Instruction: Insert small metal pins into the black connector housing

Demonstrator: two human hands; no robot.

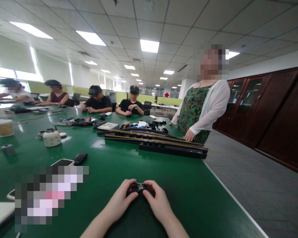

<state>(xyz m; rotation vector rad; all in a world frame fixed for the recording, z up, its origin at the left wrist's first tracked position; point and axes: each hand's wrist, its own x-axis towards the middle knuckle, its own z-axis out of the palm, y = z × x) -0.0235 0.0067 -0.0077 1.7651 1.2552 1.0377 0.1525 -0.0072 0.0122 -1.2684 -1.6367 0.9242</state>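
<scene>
My left hand (120, 198) and my right hand (157, 200) meet low in the middle of the view, just above the green table (109, 158). Both pinch a small black part (138, 187) between thumbs and fingertips. The part is mostly covered by my fingers, so its shape is unclear. Long black rails with thin brass-coloured rods (154, 142) lie across the table beyond my hands.
A person in a green patterned top and white cardigan (201, 109) stands at the table's right edge, one hand on the rails. Several seated people work at the far end. A phone (62, 162), black case (79, 158), white jar (51, 137) and tools lie left. Dark wood cabinets (270, 109) line the right wall.
</scene>
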